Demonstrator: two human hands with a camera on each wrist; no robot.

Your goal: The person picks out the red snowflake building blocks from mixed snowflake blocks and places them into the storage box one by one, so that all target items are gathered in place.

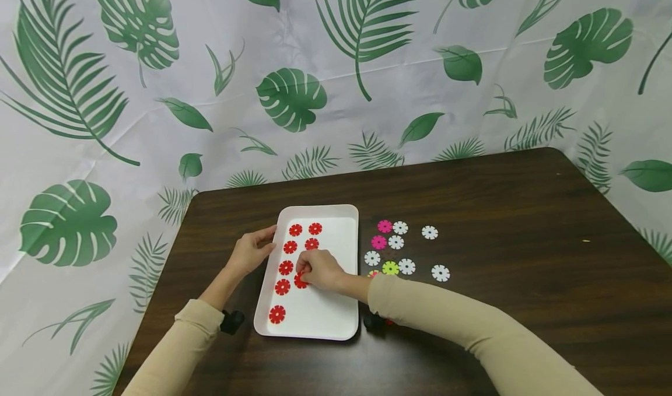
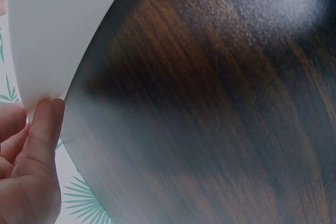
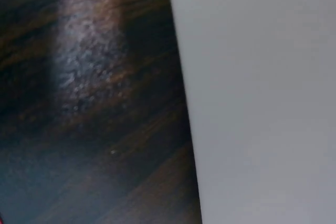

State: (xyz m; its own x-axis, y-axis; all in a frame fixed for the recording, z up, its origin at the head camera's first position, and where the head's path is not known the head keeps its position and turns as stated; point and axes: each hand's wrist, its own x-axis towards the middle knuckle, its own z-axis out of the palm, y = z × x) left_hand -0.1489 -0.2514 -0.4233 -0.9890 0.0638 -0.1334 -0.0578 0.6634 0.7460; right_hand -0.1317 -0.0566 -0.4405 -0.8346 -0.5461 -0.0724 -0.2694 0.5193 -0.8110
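A white rectangular tray [image 1: 331, 320] lies on the table with several red notched plastic discs in it. They form a column along its left side, with a shorter second column beside it. My right hand [image 1: 321, 269] reaches over the tray's right rim and pinches a red notched disc [image 1: 301, 280] in the second column; its fingers partly cover the disc. At the tray's left rim, my left hand [image 1: 253, 250] holds the edge. In the left wrist view the left hand's fingers [image 2: 44, 135] meet the white wall. The right wrist view shows no hand.
Right of the tray lie loose notched discs: white [image 1: 440, 273], pink [image 1: 385, 226], yellow-green [image 1: 390, 268] and a dark brown one [image 1: 389, 253]. My right forearm [image 1: 436, 302] passes over part of this group. The dark wooden table [image 1: 499, 209] meets a leaf-patterned cloth [image 1: 210, 145] behind.
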